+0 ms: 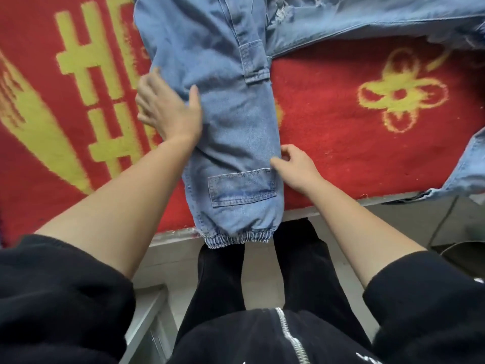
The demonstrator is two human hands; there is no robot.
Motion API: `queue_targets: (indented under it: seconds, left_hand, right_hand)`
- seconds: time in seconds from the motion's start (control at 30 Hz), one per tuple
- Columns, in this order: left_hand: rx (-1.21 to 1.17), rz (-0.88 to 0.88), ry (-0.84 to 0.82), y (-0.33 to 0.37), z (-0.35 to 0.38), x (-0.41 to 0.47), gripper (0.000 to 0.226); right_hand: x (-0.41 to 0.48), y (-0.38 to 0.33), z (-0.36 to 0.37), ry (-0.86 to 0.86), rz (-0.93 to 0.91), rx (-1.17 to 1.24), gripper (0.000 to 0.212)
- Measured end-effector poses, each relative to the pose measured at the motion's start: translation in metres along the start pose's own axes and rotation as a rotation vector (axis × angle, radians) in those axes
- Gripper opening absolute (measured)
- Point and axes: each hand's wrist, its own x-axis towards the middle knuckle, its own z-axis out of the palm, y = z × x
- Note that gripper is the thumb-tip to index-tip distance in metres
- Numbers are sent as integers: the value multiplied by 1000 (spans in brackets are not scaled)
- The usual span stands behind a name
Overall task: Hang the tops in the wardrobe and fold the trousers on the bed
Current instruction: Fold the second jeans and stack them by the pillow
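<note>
A pair of light blue denim trousers (231,122) lies lengthwise on the bed, legs stacked, the elastic cuff (237,239) hanging just over the near edge. A patch pocket sits low on the upper leg. My left hand (168,109) rests flat on the left edge of the leg, fingers spread, thumb on the denim. My right hand (294,166) touches the right edge of the leg beside the pocket, with fingers curled at the seam; whether it pinches the cloth is unclear.
A red blanket (341,143) with yellow patterns covers the bed. More pale denim (367,19) lies across the top right, and another denim piece (469,169) hangs at the right edge. Below the bed edge are my dark-trousered legs and a tiled floor.
</note>
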Motion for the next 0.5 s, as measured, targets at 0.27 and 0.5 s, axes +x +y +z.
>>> queue_targets:
  seconds: [0.27,0.5]
  left_hand:
    - [-683,-465,-482,-58,13,-8,68]
    - [-758,-480,-527,-103,10,-58,48]
  right_hand:
    - [9,-15,4,-255,49,222,47]
    - [-27,17,23,-368,154,114,43]
